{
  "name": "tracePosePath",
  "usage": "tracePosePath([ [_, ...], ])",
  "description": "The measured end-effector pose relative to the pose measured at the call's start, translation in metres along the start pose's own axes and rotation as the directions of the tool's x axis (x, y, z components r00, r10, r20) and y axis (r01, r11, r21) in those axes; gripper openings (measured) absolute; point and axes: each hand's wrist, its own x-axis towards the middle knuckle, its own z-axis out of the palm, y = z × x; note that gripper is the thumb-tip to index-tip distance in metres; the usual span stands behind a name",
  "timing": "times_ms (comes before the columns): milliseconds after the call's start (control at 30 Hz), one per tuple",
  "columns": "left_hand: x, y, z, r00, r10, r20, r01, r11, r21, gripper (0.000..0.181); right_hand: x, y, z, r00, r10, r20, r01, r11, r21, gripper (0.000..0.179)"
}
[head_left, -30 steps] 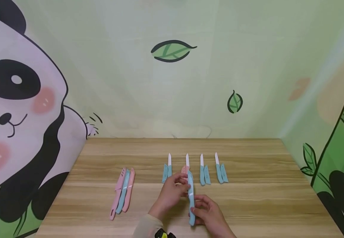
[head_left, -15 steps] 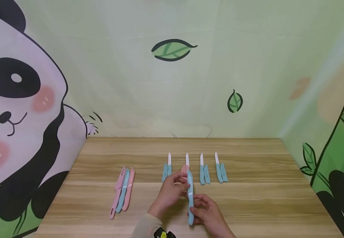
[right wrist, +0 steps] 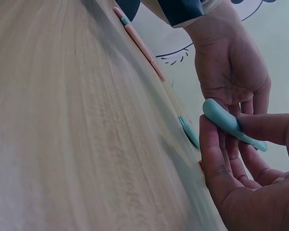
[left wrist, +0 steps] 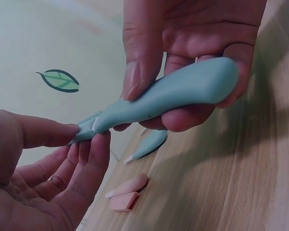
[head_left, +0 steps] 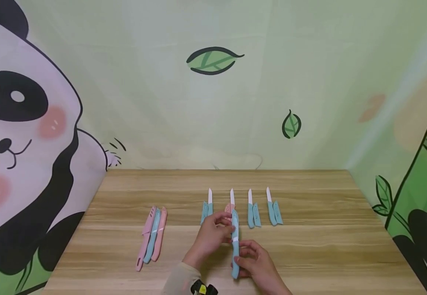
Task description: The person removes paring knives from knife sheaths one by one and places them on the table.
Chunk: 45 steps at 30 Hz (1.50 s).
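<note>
A light blue paring knife (head_left: 235, 250) in its blue sheath is held up over the table, between both hands. My left hand (head_left: 211, 235) pinches the sheath (left wrist: 86, 129) between thumb and fingers. My right hand (head_left: 258, 264) grips the handle (left wrist: 183, 94), its thumb on one side and fingers on the other. The blade is hidden in the sheath, whose mouth meets the handle at a pale band. Behind the hands lies an unsheathed pink knife (head_left: 232, 197), partly covered by the held one. To its left lies an unsheathed blue knife (head_left: 210, 198) beside its sheath.
Two more bare blue knives (head_left: 250, 211) (head_left: 271, 209), white-bladed, lie with their sheaths beside them at the back right. On the left, two pink sheathed knives (head_left: 146, 239) (head_left: 160, 235) flank a blue one (head_left: 152, 237). A printed backdrop rises behind the wooden table (head_left: 320, 246).
The near end of the held knife has swung slightly left. Both hands keep the same grip, and the knives on the table lie as before.
</note>
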Motion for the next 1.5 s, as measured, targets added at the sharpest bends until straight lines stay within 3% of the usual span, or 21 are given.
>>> tracePosePath([
  [433, 0.0010, 0.0018, -0.0011, 1.000, 0.001, -0.002, -0.001, 1.000, -0.008, 0.037, -0.0016, -0.0008, 0.0026, 1.000, -0.003, 0.007, 0.003, 1.000, 0.014, 0.050],
  [1100, -0.0001, 0.0026, -0.0007, 1.000, -0.006, 0.011, 0.006, 1.000, 0.003, 0.033, -0.0050, 0.0002, 0.0008, 0.998, 0.056, 0.005, -0.056, 0.998, -0.020, 0.047],
  [1500, -0.0006, 0.0064, 0.0009, 1.000, -0.005, -0.003, 0.005, 1.000, 0.003, 0.035, -0.0088, 0.0000, 0.0017, 1.000, 0.021, 0.020, -0.021, 1.000, -0.019, 0.046],
])
